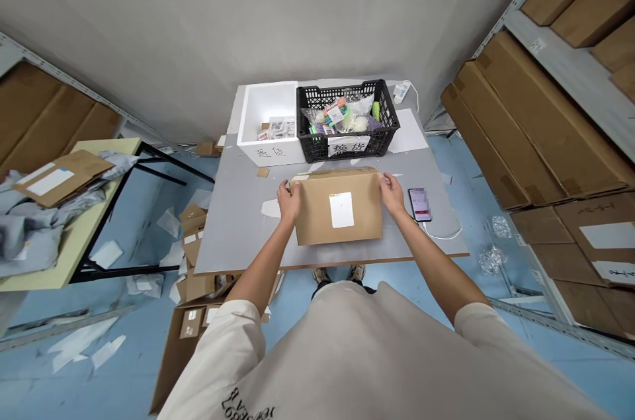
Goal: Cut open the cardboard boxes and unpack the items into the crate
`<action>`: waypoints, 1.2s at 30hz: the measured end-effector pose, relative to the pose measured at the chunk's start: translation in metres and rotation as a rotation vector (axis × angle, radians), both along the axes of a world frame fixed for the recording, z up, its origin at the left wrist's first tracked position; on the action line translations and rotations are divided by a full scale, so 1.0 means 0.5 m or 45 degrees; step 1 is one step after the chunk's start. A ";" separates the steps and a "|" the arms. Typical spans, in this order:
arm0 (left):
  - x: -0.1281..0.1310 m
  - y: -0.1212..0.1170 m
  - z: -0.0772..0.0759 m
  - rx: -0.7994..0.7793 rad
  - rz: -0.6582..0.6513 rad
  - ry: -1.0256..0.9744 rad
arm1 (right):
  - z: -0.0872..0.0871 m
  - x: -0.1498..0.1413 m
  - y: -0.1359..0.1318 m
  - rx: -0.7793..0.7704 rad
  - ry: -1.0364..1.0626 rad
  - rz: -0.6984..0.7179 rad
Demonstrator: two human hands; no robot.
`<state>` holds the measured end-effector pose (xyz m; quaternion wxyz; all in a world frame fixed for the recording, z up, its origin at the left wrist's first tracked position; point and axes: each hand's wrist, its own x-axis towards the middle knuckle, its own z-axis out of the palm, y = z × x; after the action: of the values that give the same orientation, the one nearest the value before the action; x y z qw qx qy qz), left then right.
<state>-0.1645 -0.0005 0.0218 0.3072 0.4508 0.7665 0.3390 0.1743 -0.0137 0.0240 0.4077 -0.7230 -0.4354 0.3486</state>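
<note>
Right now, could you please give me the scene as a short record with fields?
Left hand: holding the left end of the carton
Right hand: holding its right end
Carton: brown, with a white label
Crate: black, behind the carton, with bagged items inside
Bin: white, left of the crate, with small packets inside
Phone: on the table, right of the carton, screen lit
</note>
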 end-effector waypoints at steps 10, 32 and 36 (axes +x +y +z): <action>-0.018 -0.050 0.042 0.032 -0.149 0.099 | 0.059 0.011 -0.015 -0.169 -0.510 0.136; 0.012 -0.060 0.080 0.032 -0.413 0.465 | 0.051 0.010 -0.035 0.031 -0.576 0.396; 0.020 -0.041 0.109 0.130 -0.348 0.472 | 0.073 0.007 -0.029 0.147 -0.540 0.342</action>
<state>-0.1546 -0.0212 0.0762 0.1808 0.6200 0.7234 0.2440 0.1780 -0.0282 0.0606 0.2978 -0.6911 -0.6225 0.2149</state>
